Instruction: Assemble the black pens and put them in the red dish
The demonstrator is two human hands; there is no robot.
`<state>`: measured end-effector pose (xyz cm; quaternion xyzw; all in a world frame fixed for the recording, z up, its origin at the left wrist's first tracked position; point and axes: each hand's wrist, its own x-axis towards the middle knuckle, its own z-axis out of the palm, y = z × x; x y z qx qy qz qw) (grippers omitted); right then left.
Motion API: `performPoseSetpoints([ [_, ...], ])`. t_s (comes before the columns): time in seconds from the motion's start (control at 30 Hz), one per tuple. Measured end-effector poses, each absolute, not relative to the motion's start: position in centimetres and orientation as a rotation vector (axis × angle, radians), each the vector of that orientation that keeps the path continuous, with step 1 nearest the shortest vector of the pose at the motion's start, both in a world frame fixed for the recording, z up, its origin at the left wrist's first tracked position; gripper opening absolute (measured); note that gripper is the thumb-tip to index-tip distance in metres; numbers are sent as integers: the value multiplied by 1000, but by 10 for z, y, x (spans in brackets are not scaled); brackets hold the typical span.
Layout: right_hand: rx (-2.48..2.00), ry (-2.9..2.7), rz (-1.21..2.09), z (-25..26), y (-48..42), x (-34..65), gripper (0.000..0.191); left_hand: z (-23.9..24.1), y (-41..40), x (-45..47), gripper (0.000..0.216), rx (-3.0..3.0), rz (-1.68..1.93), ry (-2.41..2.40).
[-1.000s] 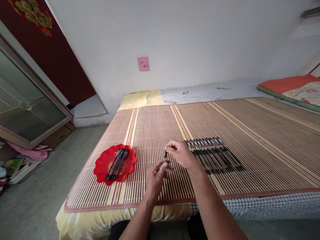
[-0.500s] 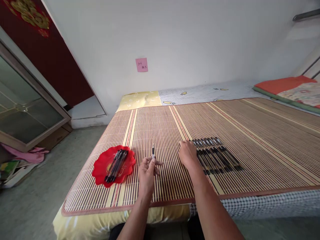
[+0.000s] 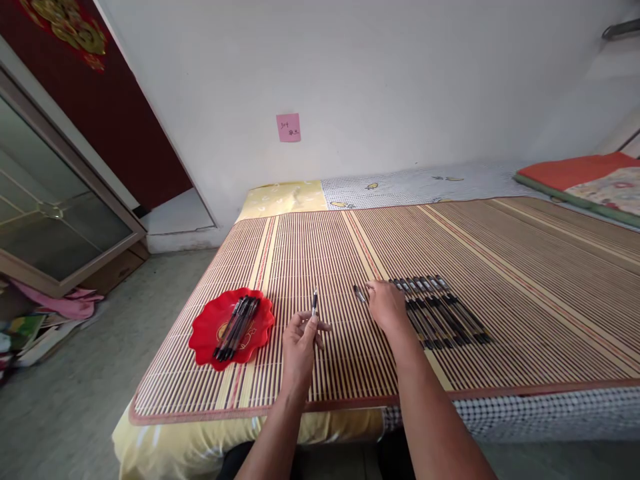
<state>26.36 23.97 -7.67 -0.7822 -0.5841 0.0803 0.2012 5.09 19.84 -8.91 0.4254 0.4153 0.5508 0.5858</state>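
Note:
My left hand (image 3: 299, 339) pinches an uncapped pen (image 3: 315, 301) between thumb and fingers, tip pointing up. To the right, my right hand (image 3: 387, 305) is closed low over the mat. A dark pen cap (image 3: 359, 293) with a pale clip sticks out left of its fingers; the grip itself is partly hidden. Beside that hand lies a row of several black capped pens (image 3: 450, 320), side by side, caps toward the wall. A red scalloped plate (image 3: 200, 333) on the left bears a bunch of black pens (image 3: 237, 328).
Everything lies on a striped bamboo mat (image 3: 310, 247) over a bed with a patterned sheet (image 3: 415, 183). Folded orange and floral bedding (image 3: 575, 170) sits at the far right. A pink note (image 3: 289, 127) is stuck on the wall. A glass-panelled door (image 3: 55, 207) stands at the left.
The view has shifted slightly. My right hand has moved a little, and the pen cap now shows at the left of its fingers. My left hand keeps holding the pen upright.

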Motion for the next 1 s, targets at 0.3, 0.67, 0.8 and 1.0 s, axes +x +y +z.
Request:
performPoseSetpoints([
  [0.3,-2141,-1789,281,-83,243,230,3,-89,198,52,30,1016,1266,957],
  [0.67,-1717,-1524,666,-77,241,234,28,-90,199,52,29,1021,1247,925],
  [0.8,-1169,-1078,991,-59,237,237,30,-92,198,53,28,1033,1235,921],
  [1.0,-932,-905,1093,-52,235,230,31,-95,197,54,27,1061,1195,916],
])
